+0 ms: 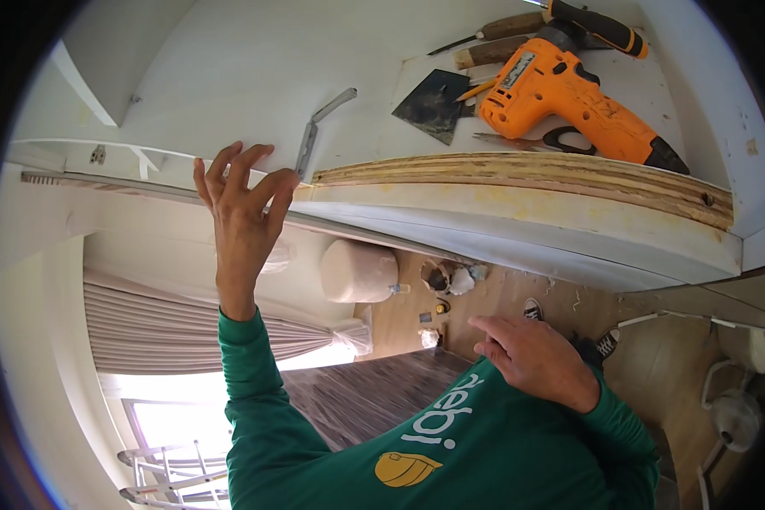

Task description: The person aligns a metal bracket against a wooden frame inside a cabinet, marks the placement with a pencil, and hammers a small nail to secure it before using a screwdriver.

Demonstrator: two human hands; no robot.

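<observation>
Closest to you, your right hand (pixel 531 357) rests low against your green shirt, fingers loosely spread and holding nothing.

Higher up, your left hand (pixel 242 200) reaches to the front edge of the white worktop (pixel 255 76), fingers apart and extended, the fingertips touching the lip and not closed on anything. Just beside your index and middle fingers lies the bent metal bracket (pixel 314 132), a slim grey strip with an angled end, flat on the white surface close to the edge.

It looks light and rigid, so it likely will not flex, but its smooth finish and thin profile may make it slippery and hard to lift off the flat surface. Pinch it across the narrow width near the bend, where the raised end seems to give your fingers purchase.

To the right of it, the exposed plywood edge (pixel 518 174) runs along the worktop front. Farther back sit a dark scraper blade (pixel 433 104), an orange power drill (pixel 569 98), and wooden-handled tools (pixel 497 38), well apart from the bracket.
</observation>
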